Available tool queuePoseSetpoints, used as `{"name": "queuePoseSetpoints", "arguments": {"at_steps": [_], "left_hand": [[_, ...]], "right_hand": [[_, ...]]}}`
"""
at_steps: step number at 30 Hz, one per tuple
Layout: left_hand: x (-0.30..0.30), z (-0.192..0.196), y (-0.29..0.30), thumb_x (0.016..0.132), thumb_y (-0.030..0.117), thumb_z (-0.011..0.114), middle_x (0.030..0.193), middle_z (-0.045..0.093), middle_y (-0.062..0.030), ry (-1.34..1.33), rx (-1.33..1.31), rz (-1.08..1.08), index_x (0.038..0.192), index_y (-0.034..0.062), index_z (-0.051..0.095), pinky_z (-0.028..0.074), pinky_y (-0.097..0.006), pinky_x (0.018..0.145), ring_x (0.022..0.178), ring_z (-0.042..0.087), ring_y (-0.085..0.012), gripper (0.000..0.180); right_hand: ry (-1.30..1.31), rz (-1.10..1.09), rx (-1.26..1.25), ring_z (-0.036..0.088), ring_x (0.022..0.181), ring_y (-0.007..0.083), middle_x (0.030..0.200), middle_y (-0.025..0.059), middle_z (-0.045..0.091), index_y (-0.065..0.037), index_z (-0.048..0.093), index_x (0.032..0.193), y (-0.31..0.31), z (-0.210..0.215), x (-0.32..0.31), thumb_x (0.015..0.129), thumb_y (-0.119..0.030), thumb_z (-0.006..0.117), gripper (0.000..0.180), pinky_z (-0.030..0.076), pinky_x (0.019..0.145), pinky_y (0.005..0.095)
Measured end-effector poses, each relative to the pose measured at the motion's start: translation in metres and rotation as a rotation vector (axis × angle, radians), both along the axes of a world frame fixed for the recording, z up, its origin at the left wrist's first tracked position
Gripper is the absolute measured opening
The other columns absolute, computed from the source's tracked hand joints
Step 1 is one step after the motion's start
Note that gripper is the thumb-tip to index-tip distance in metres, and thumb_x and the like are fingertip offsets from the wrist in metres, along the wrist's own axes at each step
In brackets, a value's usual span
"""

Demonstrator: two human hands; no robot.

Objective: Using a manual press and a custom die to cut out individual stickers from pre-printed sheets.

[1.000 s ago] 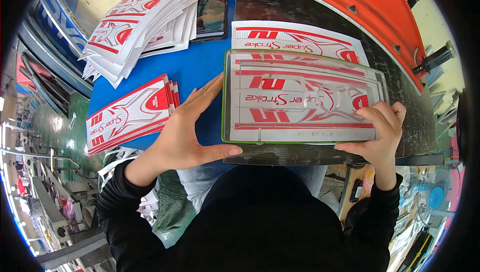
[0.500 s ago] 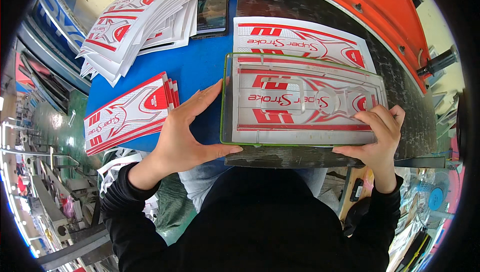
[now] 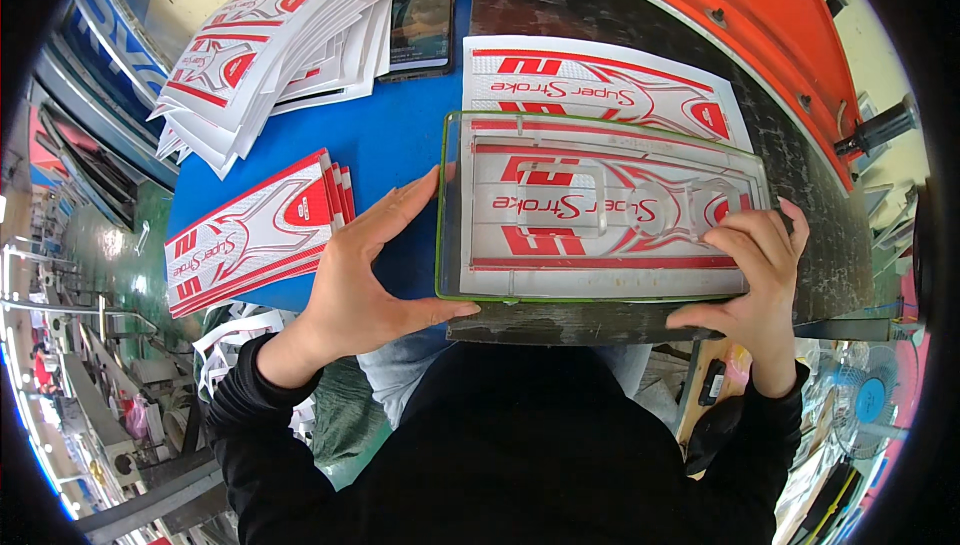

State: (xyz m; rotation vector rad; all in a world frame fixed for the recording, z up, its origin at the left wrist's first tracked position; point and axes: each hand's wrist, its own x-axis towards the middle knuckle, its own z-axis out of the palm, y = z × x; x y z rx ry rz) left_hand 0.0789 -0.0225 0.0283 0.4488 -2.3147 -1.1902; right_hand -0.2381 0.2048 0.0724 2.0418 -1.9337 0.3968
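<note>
A clear plastic template plate with a green edge lies over a red-and-white printed sticker sheet on a dark metal slab. My left hand presses the plate's left edge, thumb at its near corner, fingers spread. My right hand grips its right near corner, fingers on top. A second printed sheet lies on the slab just beyond the plate.
A small stack of printed sheets lies left of my left hand on the blue table. A fanned pile of white-and-red sheets sits far left, a phone beside it. An orange curved machine part borders the slab's far right.
The clear plate has slid slightly down over the sheet beneath it. Both hands keep their hold at its left and right ends.
</note>
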Motion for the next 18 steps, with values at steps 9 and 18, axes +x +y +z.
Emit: {"name": "queuePoseSetpoints", "arguments": {"at_steps": [9, 18], "left_hand": [[-0.011, 0.008, -0.003, 0.06, 0.008, 0.095, 0.152, 0.047, -0.0223, -0.065, 0.049, -0.048, 0.151, -0.0051, 0.038, 0.033, -0.038, 0.117, 0.142, 0.044, -0.0282, 0.109], [-0.013, 0.004, 0.004, 0.061, 0.021, 0.097, 0.15, 0.047, -0.0279, 0.004, 0.245, 0.02, 0.15, -0.0119, 0.033, 0.032, -0.043, 0.118, 0.139, 0.047, -0.0322, 0.114]], "right_hand": [[-0.78, -0.207, 0.169, 0.035, 0.148, 0.0357, 0.158, 0.0234, 0.037, -0.001, 0.031, 0.156, 0.048, -0.01, -0.056, 0.056, -0.045, 0.092, 0.126, 0.026, 0.121, 0.0446], [-0.513, -0.116, 0.162, 0.028, 0.15, 0.0383, 0.159, 0.0191, 0.038, -0.013, 0.032, 0.158, 0.043, -0.014, -0.066, 0.064, -0.048, 0.091, 0.117, 0.019, 0.122, 0.0581]]}}
